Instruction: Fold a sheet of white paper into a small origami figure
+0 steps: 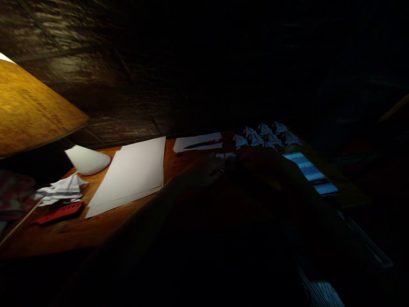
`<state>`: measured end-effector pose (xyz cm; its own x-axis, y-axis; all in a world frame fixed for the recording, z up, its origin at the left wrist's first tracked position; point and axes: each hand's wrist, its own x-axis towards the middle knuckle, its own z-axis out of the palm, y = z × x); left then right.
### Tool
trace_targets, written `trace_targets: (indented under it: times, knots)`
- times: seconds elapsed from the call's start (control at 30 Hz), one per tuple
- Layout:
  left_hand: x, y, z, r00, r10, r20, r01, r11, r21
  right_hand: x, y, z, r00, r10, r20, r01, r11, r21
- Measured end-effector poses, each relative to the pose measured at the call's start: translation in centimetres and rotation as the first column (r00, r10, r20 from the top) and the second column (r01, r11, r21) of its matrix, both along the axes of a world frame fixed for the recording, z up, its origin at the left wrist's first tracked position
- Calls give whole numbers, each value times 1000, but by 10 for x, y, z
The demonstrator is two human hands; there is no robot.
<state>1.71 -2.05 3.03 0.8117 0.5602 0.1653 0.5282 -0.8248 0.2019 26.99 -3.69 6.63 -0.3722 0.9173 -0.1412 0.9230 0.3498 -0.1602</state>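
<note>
In deep shadow at the middle of the table, my left hand has its fingers bent against a small piece of white paper. The fingers look closed on the paper's left edge. My right hand is a dark shape just right of that paper, its fingers lost in the dark. Several small folded paper shapes stand in rows beyond my right hand. Behind my left hand, a knife with a dark blade and reddish handle lies on a few white sheets.
Large white sheets lie on the wooden table at left. Near them are a lamp with an orange shade, a white rounded object, crumpled striped paper and a red object. A lit phone lies right.
</note>
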Motion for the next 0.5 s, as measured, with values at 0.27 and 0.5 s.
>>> trace_targets:
  times: [0.27, 0.5]
  knots:
    - [-2, -1, 4, 1000, -3, -18, 3, 1000, -16, -18, -9, 14, 994, 12, 109, -14, 1000, 19]
    - [-9, -3, 8, 1000, -11, -18, 9, 995, -102, -10, -5, 10, 1000, 27, 11, -27, 999, -25]
